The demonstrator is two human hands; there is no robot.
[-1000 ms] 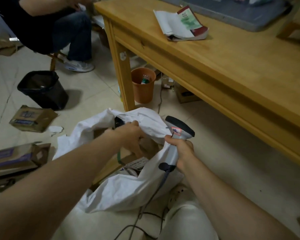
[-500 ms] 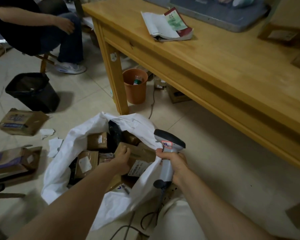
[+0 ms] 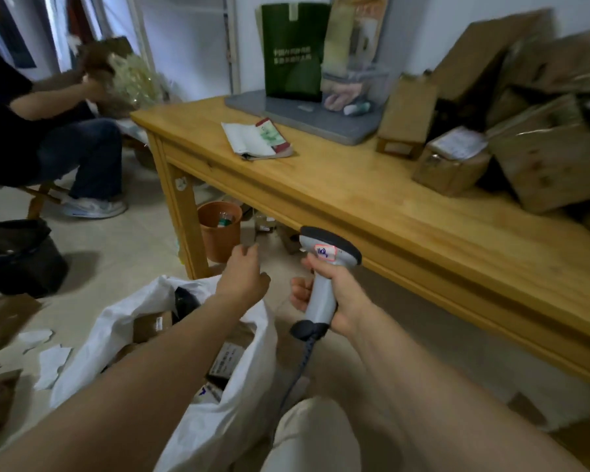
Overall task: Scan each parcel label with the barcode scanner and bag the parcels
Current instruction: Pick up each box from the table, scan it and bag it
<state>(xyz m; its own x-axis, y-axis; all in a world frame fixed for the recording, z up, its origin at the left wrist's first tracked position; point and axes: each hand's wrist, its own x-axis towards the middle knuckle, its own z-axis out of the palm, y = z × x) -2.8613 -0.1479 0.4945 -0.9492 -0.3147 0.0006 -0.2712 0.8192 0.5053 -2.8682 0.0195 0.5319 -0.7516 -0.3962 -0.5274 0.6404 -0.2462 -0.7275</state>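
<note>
Glossy wooden table [image 3: 372,212]; matt cardboard boxes [image 3: 542,165].

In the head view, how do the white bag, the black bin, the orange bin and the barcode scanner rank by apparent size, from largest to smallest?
1. white bag
2. black bin
3. orange bin and barcode scanner: about alike in the picture; the scanner is nearer the camera, so I do not rank them.

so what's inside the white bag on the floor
Brown parcels with white labels and a dark item toward the back. The left forearm and folds of the bag cover the rest.
</note>
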